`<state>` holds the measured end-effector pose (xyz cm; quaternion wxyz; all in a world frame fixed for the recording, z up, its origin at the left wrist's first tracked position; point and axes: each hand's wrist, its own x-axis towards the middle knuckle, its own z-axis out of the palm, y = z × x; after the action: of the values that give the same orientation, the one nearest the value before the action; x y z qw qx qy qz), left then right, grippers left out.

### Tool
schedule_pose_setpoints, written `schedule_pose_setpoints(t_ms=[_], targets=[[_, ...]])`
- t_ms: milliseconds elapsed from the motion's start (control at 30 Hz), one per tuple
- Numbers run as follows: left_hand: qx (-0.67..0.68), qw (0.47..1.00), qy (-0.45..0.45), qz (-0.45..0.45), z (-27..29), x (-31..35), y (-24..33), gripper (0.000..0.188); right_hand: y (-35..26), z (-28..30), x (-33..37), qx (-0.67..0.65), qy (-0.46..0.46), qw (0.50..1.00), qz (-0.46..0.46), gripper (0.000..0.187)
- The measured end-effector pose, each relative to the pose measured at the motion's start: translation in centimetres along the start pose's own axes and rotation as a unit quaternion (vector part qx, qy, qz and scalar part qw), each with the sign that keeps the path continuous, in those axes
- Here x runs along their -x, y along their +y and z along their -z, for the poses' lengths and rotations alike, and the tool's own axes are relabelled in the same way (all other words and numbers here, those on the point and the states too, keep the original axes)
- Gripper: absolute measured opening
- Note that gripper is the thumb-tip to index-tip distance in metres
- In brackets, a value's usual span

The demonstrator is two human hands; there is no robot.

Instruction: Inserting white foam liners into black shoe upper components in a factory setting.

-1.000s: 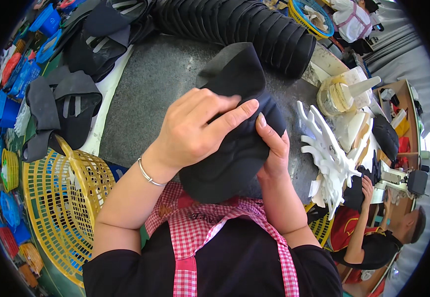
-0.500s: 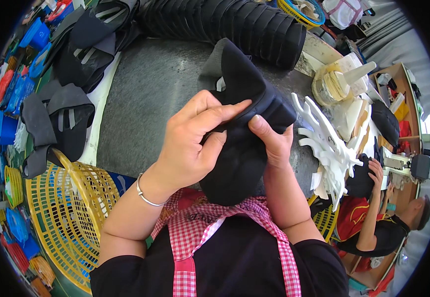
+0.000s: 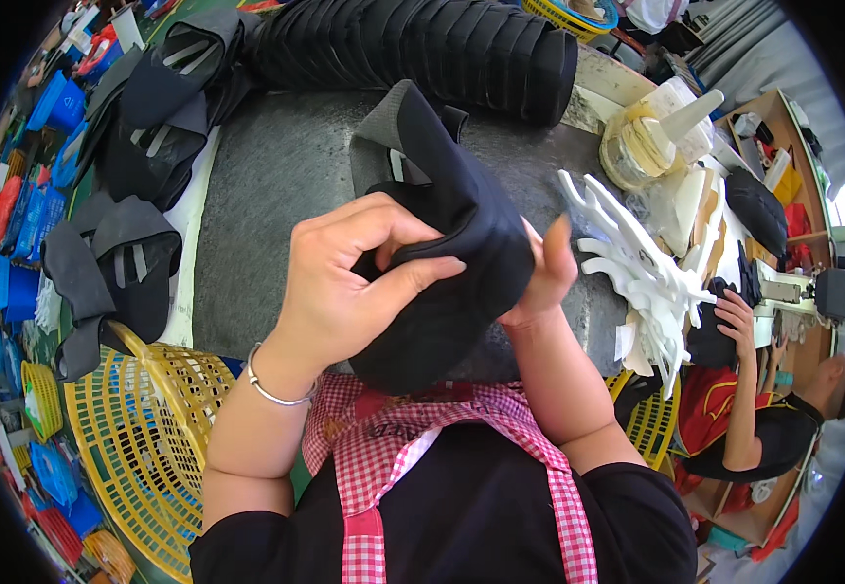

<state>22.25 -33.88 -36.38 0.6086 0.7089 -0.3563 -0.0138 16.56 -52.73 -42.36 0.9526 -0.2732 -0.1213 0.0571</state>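
Observation:
Above the work table's dark surface (image 3: 257, 214) I hold a black fabric piece (image 3: 442, 321), bent into a curved, hollow form with a grey-backed flap standing up at its far end. My left hand (image 3: 344, 273) pinches its folded edge between thumb and fingers. On the right side, my right hand (image 3: 544, 277) supports the piece from behind. Its thumb is raised off the fabric and slightly blurred, and its other fingers are mostly hidden by the piece.
A long row of nested black pieces (image 3: 422, 54) lies along the far edge. Grey-black pieces (image 3: 135, 243) are stacked at left, above a yellow basket (image 3: 130, 438). White branching cutouts (image 3: 636, 263) and a glue pot with brush (image 3: 641, 146) stand at right. Beyond, a co-worker (image 3: 773, 428) handles black material.
The black piece has turned and shifted left, its flap swinging over. My left hand has moved left and now pinches the edge. My right thumb has lifted off the fabric.

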Motion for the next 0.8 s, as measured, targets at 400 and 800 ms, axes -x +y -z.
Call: schedule_pose_setpoints(t_ms=[400,800], targets=[[-0.158,0.985,-0.07,-0.022,2.9,-1.9,-0.1,0.013,-1.1,-2.9,-2.8,0.121,0.112,0.976,0.145,0.046],[-0.231,0.927,0.143,-0.259,-2.5,-2.4,-2.4,0.031,-0.2,-4.7,-2.2,0.043,0.176,0.97,0.163,0.036]])
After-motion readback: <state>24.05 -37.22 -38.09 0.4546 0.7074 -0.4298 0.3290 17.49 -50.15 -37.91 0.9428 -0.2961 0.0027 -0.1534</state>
